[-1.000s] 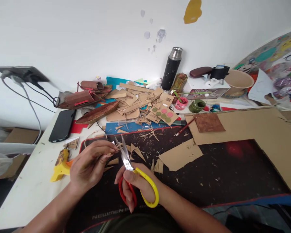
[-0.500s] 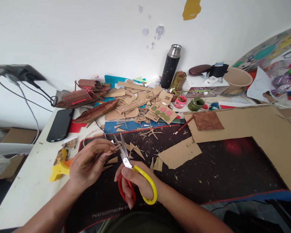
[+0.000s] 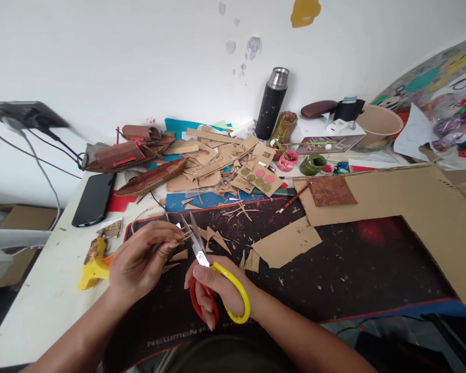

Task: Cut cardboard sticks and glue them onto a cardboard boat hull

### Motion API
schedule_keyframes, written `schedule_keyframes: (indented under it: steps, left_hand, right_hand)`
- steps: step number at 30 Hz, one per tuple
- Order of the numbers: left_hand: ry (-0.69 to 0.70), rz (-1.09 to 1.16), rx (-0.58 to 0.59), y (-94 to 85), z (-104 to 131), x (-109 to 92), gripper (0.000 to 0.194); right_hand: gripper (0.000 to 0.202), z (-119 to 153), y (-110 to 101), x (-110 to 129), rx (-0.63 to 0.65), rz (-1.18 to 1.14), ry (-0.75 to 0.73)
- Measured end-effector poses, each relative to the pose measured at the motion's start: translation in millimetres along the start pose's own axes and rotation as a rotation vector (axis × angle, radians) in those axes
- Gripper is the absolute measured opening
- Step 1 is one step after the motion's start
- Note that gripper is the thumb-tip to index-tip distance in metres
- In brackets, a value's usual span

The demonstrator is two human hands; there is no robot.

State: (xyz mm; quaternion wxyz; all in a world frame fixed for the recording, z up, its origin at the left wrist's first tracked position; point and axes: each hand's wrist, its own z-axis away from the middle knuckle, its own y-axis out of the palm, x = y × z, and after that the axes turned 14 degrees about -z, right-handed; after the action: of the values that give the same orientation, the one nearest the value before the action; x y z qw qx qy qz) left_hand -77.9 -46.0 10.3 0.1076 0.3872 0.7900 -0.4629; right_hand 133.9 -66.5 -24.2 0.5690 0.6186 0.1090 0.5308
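Little has shifted; left hand [image 3: 140,261] still pinches a thin, light, bendy cardboard sliver [image 3: 178,239]; right hand [image 3: 217,290] grips open scissors [image 3: 202,259]; best held near the cut.

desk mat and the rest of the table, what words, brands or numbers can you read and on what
"NEWMEN": white letters along the near edge of the black desk mat, below the right hand; further characters after it are covered by the scissors and that hand.
Small dark printed marks on cardboard scraps in the pile: too small to read.
Book cover under the white box: blurred, unreadable.
Nothing else legible.
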Motion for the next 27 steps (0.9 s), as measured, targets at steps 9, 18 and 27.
schedule_keyframes:
  steps: [9,18,27]
  left_hand:
    - [-0.007,-0.014,-0.001,-0.6,0.6,0.5,0.016]
    - [-0.021,-0.041,0.012,-3.2,1.1,1.2,0.013]
    - [-0.027,-0.036,0.018,-3.3,1.4,2.5,0.015]
  right_hand:
    - [0.058,2.2,2.5,2.4,-0.02,-0.001,0.012]
    - [0.056,4.0,2.8,3.1,-0.027,0.026,0.004]
    - [0.058,3.2,0.1,1.9,-0.083,0.029,0.007]
